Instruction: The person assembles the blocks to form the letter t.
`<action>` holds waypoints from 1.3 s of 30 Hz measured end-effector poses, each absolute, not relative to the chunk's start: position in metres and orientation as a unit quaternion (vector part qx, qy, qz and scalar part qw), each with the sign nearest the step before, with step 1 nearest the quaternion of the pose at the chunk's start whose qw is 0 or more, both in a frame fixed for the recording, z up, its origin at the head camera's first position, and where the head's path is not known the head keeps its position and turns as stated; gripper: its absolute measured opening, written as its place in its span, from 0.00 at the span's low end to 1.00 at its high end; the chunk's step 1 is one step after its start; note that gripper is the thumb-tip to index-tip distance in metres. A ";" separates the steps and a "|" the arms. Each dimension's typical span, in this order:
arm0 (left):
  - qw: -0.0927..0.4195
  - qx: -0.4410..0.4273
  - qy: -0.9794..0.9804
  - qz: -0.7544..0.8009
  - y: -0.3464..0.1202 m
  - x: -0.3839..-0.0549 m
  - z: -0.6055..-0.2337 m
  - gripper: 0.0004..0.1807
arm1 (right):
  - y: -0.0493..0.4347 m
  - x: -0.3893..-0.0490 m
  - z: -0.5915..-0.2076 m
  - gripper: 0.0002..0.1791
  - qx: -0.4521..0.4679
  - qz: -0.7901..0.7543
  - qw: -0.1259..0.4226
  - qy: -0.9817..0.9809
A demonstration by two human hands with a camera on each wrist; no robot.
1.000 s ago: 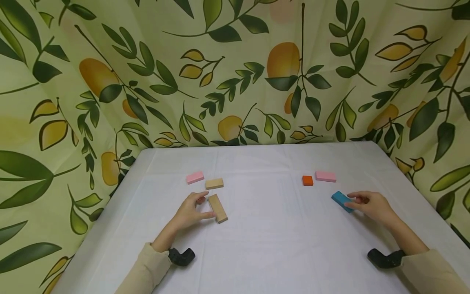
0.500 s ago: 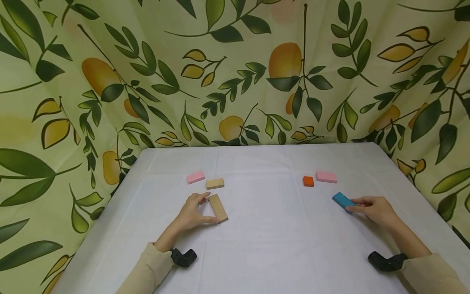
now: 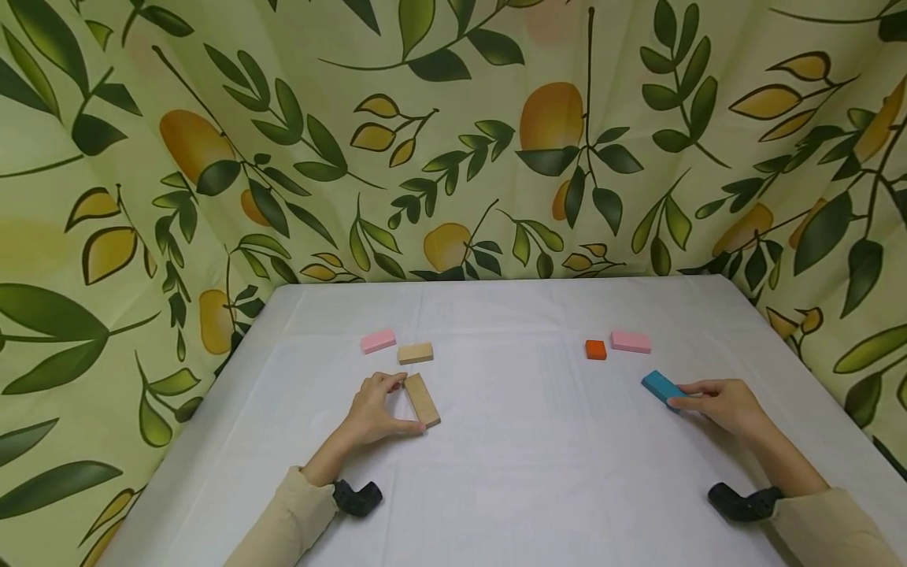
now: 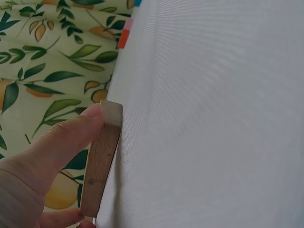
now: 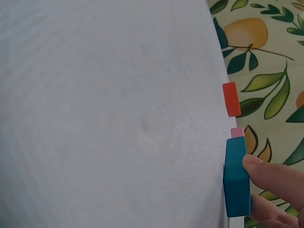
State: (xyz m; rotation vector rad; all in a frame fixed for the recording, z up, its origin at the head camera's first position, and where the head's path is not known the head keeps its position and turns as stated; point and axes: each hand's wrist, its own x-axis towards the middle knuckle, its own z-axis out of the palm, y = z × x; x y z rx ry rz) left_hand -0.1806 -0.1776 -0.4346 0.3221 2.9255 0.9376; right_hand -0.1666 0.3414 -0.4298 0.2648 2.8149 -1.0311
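On the left, my left hand (image 3: 374, 411) spans a plain wooden block (image 3: 422, 400), its thumb at the near end and a fingertip at the far end. The left wrist view shows the thumb pressed on one end of that wooden block (image 4: 100, 166), with fingers at the other. Across the table my right hand (image 3: 724, 405) pinches a blue block (image 3: 662, 386) by its near part. Close up, its thumb lies against the side of the blue block (image 5: 236, 178); the fingers behind are partly hidden. Both blocks appear to lie on the white cloth.
Beyond the left hand lie a second wooden block (image 3: 415, 353) and a pink block (image 3: 379, 341). Beyond the right hand are a small orange-red block (image 3: 595, 350) and another pink block (image 3: 631, 341). A leaf-patterned curtain (image 3: 468, 142) stands behind the white-covered table (image 3: 510, 488).
My right thumb and fingers have closed on the blue block. The left thumb and fingertip have moved in onto the wooden block's two ends. The blocks have hardly moved.
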 end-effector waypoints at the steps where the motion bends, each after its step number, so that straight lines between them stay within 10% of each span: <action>1: 0.025 0.104 0.948 0.301 -0.177 -0.180 -0.435 0.52 | 0.342 -0.167 -0.430 0.33 0.088 -0.343 0.066 0.933; 39: -0.016 0.148 0.927 0.344 -0.172 -0.188 -0.440 0.49 | 0.346 -0.170 -0.432 0.34 0.095 -0.344 0.079 0.931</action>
